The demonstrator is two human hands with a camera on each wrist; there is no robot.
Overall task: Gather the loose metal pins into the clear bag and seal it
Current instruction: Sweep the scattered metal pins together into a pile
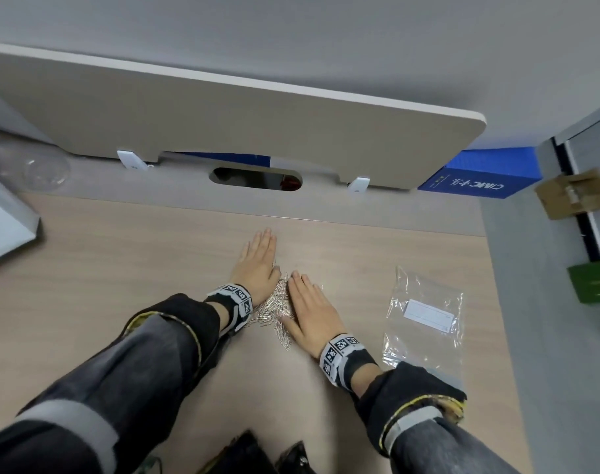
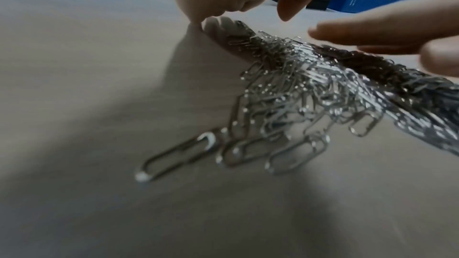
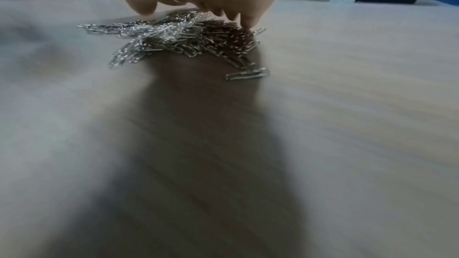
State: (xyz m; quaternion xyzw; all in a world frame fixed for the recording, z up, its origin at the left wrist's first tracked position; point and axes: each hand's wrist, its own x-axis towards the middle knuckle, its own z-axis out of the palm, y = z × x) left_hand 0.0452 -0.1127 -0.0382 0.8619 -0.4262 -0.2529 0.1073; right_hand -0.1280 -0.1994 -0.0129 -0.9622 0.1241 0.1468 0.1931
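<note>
Got my left hand (image 1: 257,265) and right hand (image 1: 310,309) flat, fingers straight, gripping nothing, with the pins (image 1: 274,307) piled between them and the clear bag (image 1: 423,323) off beyond my right.

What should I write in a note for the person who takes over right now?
Left hand: flat and open, left of the paper clips.
Right hand: flat and open, right of them; nothing held.
Clips: one loose heap on the desk between both hands.
Clear bag: lies flat to the right, untouched.
Done: clips nearly swept together.
Left: fill the bag, seal it.
</note>
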